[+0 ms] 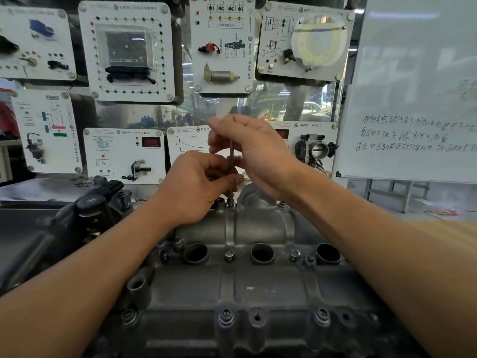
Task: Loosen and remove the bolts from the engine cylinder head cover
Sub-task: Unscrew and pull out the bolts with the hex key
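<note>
Dark thin metal driver shaft (231, 156) stands on far steel bolt (230, 202) | we pinch it with left hand (196, 187) and right hand (258, 151) | risk: tilt slips tip, rounds head

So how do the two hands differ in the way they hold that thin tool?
The right hand is higher, the left hand lower on the tool. The right hand curls round its top end; the left hand pinches the shaft with its fingers. Both hold the same upright tool, its tip on a bolt at the far edge of the cover.
</note>
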`<state>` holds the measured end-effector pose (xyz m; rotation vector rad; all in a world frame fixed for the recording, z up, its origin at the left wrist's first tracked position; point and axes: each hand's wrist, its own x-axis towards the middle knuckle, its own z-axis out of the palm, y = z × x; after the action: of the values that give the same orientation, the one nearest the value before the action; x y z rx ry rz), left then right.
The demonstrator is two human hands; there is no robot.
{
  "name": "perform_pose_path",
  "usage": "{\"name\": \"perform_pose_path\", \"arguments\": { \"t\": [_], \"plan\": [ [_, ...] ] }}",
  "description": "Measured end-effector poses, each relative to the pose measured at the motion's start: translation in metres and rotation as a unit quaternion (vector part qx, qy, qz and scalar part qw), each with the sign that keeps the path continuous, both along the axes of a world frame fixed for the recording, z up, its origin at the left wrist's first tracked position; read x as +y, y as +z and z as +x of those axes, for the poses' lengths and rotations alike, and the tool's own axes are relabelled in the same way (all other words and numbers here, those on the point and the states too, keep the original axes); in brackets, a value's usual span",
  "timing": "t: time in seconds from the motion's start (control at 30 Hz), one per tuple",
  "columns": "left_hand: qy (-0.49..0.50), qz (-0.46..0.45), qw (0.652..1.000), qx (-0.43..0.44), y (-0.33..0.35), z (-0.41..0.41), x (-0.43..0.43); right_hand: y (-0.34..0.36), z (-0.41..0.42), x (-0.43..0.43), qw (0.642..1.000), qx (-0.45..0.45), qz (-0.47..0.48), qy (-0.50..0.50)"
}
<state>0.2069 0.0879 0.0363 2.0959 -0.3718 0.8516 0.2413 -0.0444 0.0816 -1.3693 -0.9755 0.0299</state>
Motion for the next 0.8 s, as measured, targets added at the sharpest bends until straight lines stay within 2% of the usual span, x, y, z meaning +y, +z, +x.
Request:
{"name": "perform_pose_path", "arguments": {
  "t": [0.13, 0.3, 0.4, 0.63, 0.8],
  "plan": [
    [-0.001, 0.009, 1.000, -0.003, 0.000, 0.001, 0.001, -0.001, -0.001, 0.001, 1.000, -0.009, 0.003, 0.005],
    [0.007, 0.008, 1.000, -0.001, -0.001, 0.003, 0.004, 0.000, 0.003, -0.003, 0.996, -0.059, 0.014, -0.066],
    [0.008, 0.001, 1.000, -0.003, -0.001, 0.005, 0.005, 0.002, 0.006, -0.007, 0.995, -0.063, 0.038, -0.074],
    [0.016, 0.010, 1.000, -0.008, -0.001, 0.004, 0.004, 0.006, 0.010, -0.013, 0.995, 0.064, 0.058, 0.056],
    [0.012, 0.034, 0.999, -0.011, 0.000, 0.001, 0.002, 0.007, 0.012, -0.011, 0.991, 0.125, 0.040, 0.038]
  ]
}}
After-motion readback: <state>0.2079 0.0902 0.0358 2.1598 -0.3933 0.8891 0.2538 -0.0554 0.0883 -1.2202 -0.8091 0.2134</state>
